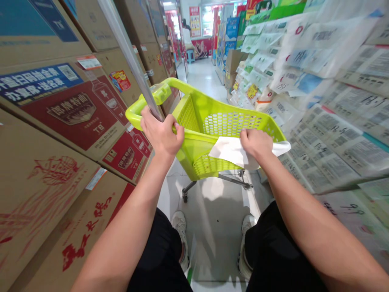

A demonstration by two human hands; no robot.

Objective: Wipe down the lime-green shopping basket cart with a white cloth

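A small lime-green shopping cart [219, 106] with perforated sides stands side-on in front of me. A grey metal pole [130, 56] slants from the upper left down to the cart's handle end. My left hand [163, 133] is closed around the pole's lower part, against the cart's frame; whether the pole is fixed to the cart is hidden. On the near rim, my right hand [258, 144] is closed on a white cloth [227, 151], which lies over the rim and sticks out to both sides of the fist. The visible basket inside shows only green mesh.
Stacked cardboard boxes [69, 109] wall the aisle on the left. Piled white plastic packs [328, 134] line the right, close to the cart. The pale tiled floor [209, 77] runs ahead to a person [187, 34] on a blue stool [190, 56].
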